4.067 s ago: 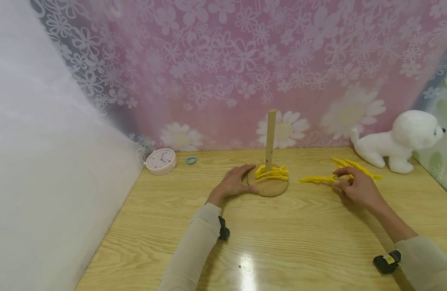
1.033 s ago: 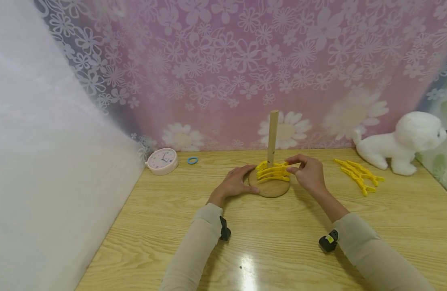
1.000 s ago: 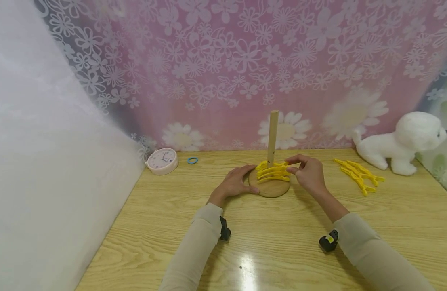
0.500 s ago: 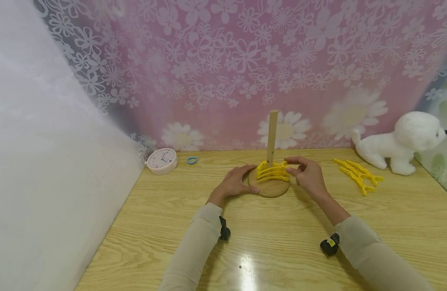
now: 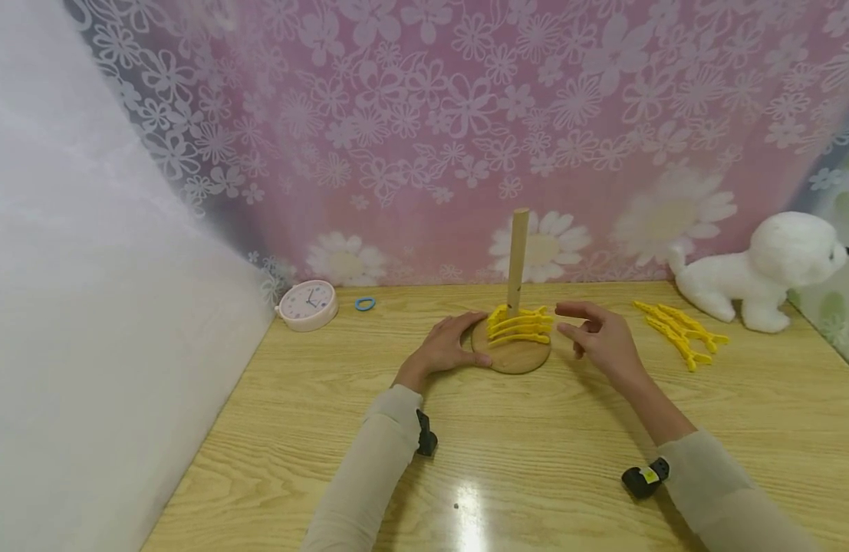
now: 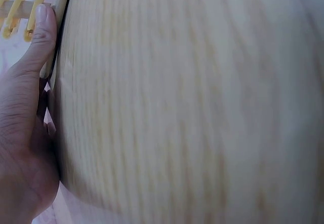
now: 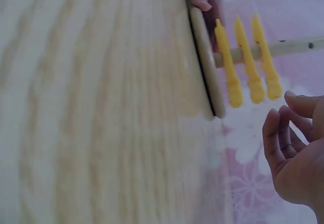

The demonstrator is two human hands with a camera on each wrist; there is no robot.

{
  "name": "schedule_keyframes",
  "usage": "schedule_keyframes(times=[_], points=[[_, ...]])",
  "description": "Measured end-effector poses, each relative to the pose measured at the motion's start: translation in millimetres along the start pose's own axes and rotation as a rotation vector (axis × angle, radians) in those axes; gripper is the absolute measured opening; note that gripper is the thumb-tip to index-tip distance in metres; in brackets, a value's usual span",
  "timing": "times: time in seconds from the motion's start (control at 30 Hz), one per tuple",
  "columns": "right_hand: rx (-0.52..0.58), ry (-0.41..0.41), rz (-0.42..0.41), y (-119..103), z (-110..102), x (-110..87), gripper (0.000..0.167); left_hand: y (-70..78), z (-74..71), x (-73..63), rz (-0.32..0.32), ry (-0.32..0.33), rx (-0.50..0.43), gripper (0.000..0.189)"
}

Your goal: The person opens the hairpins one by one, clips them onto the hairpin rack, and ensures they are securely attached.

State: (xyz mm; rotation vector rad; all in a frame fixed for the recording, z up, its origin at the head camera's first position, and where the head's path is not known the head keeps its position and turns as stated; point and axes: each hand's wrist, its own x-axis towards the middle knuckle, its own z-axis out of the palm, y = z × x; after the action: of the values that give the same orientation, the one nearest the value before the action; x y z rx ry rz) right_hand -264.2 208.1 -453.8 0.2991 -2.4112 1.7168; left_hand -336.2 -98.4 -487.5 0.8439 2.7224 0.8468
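Observation:
A round wooden stand (image 5: 510, 360) has an upright peg (image 5: 517, 264) in the head view. Stacked around the peg's foot are yellow plastic pieces (image 5: 519, 328); in the right wrist view three yellow pieces (image 7: 252, 77) sit spaced along it. My left hand (image 5: 441, 346) grips the left edge of the stand. Its thumb (image 6: 43, 31) lies over the rim in the left wrist view. Just right of the stack, my right hand (image 5: 603, 341) holds nothing, its thumb and forefinger apart. A small gap separates it from the yellow pieces.
More yellow forked pieces (image 5: 682, 331) lie loose on the wood-grain table (image 5: 534, 460) to the right. Behind them stands a white plush dog (image 5: 755, 272). A pink clock (image 5: 307, 307) and a blue ring (image 5: 365, 304) are at the back left. A floral curtain (image 5: 431, 153) hangs behind.
My right hand carried one yellow piece from the right onto the peg, let it go and drew back slightly right. The left hand has stayed at the stand.

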Motion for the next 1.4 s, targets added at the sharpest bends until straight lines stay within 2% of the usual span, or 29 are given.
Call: schedule_keyframes(times=[0.17,0.37,0.5,0.73,0.83,0.97,1.03,1.1,1.2,1.33,1.4], points=[[-0.003,0.011,0.065,-1.8,-16.7,-7.8,0.048,0.9,2.0,2.3,0.009,-0.001,0.007,0.096],[-0.029,0.044,0.171,8.9,-42.1,-15.5,0.053,2.6,6.1,6.0,0.01,-0.01,-0.015,0.096],[-0.037,0.047,0.215,15.7,-64.0,-17.0,0.048,3.4,5.1,5.6,0.008,-0.004,-0.029,0.096],[-0.021,0.122,0.271,25.7,-112.9,-25.7,0.023,2.8,-0.3,2.3,0.01,-0.009,-0.04,0.096],[-0.02,0.169,0.289,28.7,-131.1,-28.2,0.021,0.4,-3.6,-0.2,-0.002,0.007,-0.043,0.097],[-0.089,0.194,0.351,32.9,-148.2,-30.8,0.018,-1.1,-7.6,-3.0,-0.023,0.016,-0.066,0.097],[-0.134,0.171,0.381,35.1,-154.7,-33.1,0.024,-0.9,-8.1,-3.5,-0.025,0.009,-0.077,0.096],[-0.174,0.135,0.399,37.4,-160.3,-35.7,0.037,-0.6,-7.4,-3.7,-0.03,0.004,-0.088,0.096],[-0.206,0.056,0.41,41.5,-166.5,-39.1,0.051,-0.2,-4.7,-4.0,-0.042,-0.008,-0.1,0.096],[-0.262,-0.001,0.447,46.4,-169.7,-41.3,0.055,-0.1,0.1,-3.1,-0.047,-0.013,-0.103,0.096],[-0.339,-0.007,0.45,47.5,-170.1,-42.0,0.054,0.4,1.9,-2.1,-0.043,-0.012,-0.099,0.096]])
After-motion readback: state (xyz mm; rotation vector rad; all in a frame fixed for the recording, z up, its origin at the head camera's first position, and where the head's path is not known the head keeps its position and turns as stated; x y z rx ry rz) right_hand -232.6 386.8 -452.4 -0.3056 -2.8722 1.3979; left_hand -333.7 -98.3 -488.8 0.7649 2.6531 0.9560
